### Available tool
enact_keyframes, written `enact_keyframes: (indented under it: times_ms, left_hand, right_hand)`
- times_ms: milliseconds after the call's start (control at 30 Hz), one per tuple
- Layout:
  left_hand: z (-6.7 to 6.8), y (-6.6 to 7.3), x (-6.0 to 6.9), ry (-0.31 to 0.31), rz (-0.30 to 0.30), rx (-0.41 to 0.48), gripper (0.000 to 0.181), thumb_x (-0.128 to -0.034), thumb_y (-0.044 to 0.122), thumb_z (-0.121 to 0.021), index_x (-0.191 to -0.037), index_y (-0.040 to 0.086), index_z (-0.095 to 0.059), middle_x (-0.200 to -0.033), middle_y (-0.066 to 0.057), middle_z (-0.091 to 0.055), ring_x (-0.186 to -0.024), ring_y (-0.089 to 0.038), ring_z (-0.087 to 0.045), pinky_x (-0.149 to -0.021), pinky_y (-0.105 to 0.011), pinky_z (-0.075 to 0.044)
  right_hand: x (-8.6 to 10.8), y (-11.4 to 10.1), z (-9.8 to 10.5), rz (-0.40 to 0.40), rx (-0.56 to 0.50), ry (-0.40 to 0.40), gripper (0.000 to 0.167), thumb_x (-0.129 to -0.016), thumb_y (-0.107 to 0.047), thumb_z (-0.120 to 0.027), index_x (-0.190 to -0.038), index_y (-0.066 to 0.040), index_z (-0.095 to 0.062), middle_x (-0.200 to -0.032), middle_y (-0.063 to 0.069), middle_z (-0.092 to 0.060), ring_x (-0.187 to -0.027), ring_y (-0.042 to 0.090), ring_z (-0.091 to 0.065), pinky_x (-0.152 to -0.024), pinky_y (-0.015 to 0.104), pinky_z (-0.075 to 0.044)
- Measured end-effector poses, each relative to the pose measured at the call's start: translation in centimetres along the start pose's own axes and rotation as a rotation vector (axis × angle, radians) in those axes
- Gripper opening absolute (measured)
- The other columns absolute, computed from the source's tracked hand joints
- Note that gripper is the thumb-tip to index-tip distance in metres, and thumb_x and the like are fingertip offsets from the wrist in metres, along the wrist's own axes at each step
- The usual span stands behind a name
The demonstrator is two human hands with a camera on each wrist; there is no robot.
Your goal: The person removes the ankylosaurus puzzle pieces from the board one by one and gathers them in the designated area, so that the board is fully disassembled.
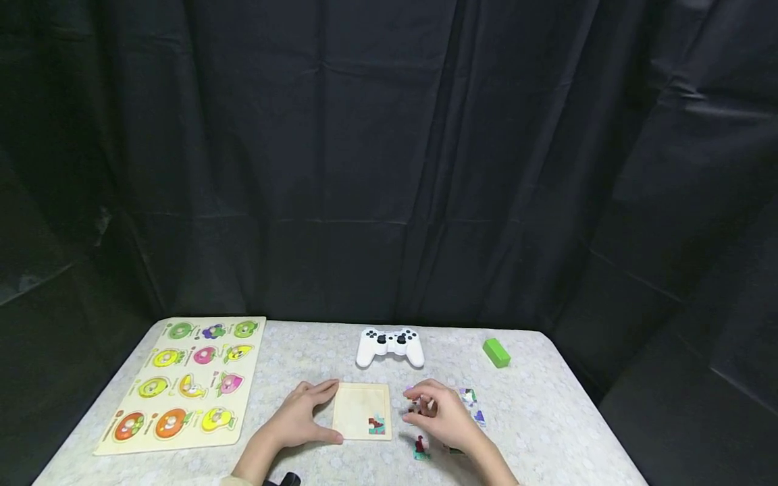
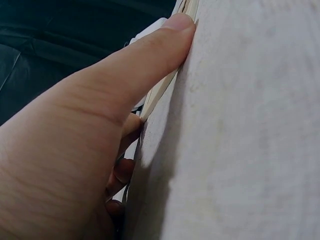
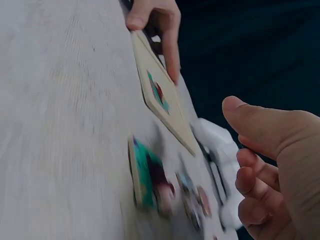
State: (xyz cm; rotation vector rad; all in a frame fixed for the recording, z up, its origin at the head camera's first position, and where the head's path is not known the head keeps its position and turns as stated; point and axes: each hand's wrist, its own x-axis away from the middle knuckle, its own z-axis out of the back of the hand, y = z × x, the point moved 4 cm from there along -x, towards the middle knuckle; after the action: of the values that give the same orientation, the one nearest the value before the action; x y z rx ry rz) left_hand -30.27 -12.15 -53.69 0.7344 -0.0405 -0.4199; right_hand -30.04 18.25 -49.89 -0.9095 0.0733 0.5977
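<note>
My left hand (image 1: pixel 299 416) holds the left side of a shallow square wooden puzzle tray (image 1: pixel 351 408), thumb at the near corner and a finger at the far corner. One puzzle piece (image 1: pixel 377 424), teal and dark red, lies in the tray's near right corner. To the right, my right hand (image 1: pixel 448 416) hovers above several loose puzzle pieces, fingers loosely curled. In the right wrist view nothing shows between its thumb (image 3: pixel 255 117) and fingers. A teal, dark red and white piece (image 1: pixel 421 448) lies nearer me. Other pieces are partly hidden under the right hand.
Behind the tray lies a white game controller (image 1: pixel 389 345). A green block (image 1: pixel 497 353) is at the back right. On the left is a large fruit puzzle board (image 1: pixel 182 385). A black curtain (image 1: pixel 377 169) hangs behind the table.
</note>
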Motion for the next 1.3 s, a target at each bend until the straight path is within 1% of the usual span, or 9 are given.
enact_keyframes:
  times_ms: [167, 400, 567, 667, 933, 1100, 1300]
  left_hand:
    - [-0.2, 0.1, 0.1, 0.001, 0.004, 0.01, 0.111, -0.066, 0.061, -0.095, -0.154, 0.007, -0.056, -0.161, -0.005, -0.053, -0.109, -0.015, -0.05, -0.102, -0.049, -0.046]
    - [-0.1, 0.1, 0.0, -0.005, 0.024, 0.014, 0.111, -0.0653, 0.062, -0.095, -0.155, 0.008, -0.056, -0.16, -0.006, -0.054, -0.104, -0.014, -0.048, -0.097, -0.046, -0.047]
    - [-0.1, 0.0, 0.0, -0.001, 0.02, 0.003, 0.111, -0.0656, 0.063, -0.094, -0.155, 0.009, -0.056, -0.16, -0.005, -0.054, -0.1, -0.012, -0.046, -0.093, -0.041, -0.047]
    - [-0.2, -0.1, -0.1, 0.005, 0.01, -0.009, 0.11, -0.0659, 0.063, -0.094, -0.154, 0.009, -0.057, -0.16, -0.004, -0.054, -0.1, -0.011, -0.046, -0.093, -0.04, -0.047]
    - [-0.4, -0.3, 0.0, 0.003, 0.017, -0.006, 0.111, -0.0647, 0.064, -0.094, -0.154, 0.01, -0.057, -0.159, -0.004, -0.055, -0.1, -0.012, -0.047, -0.095, -0.044, -0.048]
    - [-0.3, -0.2, -0.1, 0.002, 0.021, -0.011, 0.111, -0.0648, 0.064, -0.094, -0.154, 0.01, -0.057, -0.159, -0.003, -0.055, -0.101, -0.012, -0.047, -0.095, -0.044, -0.048]
    - [-0.3, -0.1, 0.0, -0.003, 0.024, -0.005, 0.11, -0.0649, 0.063, -0.095, -0.154, 0.01, -0.057, -0.159, -0.003, -0.055, -0.104, -0.013, -0.047, -0.097, -0.045, -0.047]
  right_hand:
    - [-1.3, -0.2, -1.8, 0.0, 0.048, -0.046, 0.032, -0.089, -0.02, -0.087, -0.116, -0.006, -0.077, -0.104, 0.008, -0.071, -0.074, 0.01, -0.057, -0.064, 0.023, -0.05]
    - [-2.7, -0.3, -3.7, -0.017, 0.126, -0.105, 0.033, -0.089, -0.025, -0.088, -0.116, -0.008, -0.078, -0.107, 0.002, -0.07, -0.076, 0.003, -0.054, -0.069, 0.023, -0.049]
    - [-3.2, -0.6, -4.8, -0.004, 0.128, -0.178, 0.038, -0.089, -0.026, -0.088, -0.119, -0.006, -0.077, -0.105, 0.0, -0.068, -0.077, 0.003, -0.052, -0.069, 0.022, -0.047]
    - [-3.2, -0.6, -5.3, -0.009, 0.132, -0.214, 0.038, -0.089, -0.027, -0.088, -0.12, -0.007, -0.078, -0.104, -0.002, -0.067, -0.076, 0.001, -0.05, -0.068, 0.021, -0.046]
    - [-3.0, -0.5, -5.7, -0.051, 0.135, -0.245, 0.032, -0.091, -0.03, -0.086, -0.117, -0.012, -0.08, -0.11, -0.005, -0.068, -0.079, 0.001, -0.051, -0.071, 0.022, -0.048]
    - [-2.8, -0.6, -5.5, -0.055, 0.12, -0.268, 0.029, -0.092, -0.031, -0.085, -0.114, -0.014, -0.081, -0.104, -0.006, -0.065, -0.076, 0.001, -0.051, -0.068, 0.022, -0.047]
    - [-2.6, -0.5, -5.1, -0.047, 0.119, -0.258, 0.025, -0.091, -0.03, -0.087, -0.11, -0.015, -0.081, -0.1, -0.005, -0.063, -0.072, 0.002, -0.05, -0.065, 0.021, -0.046]
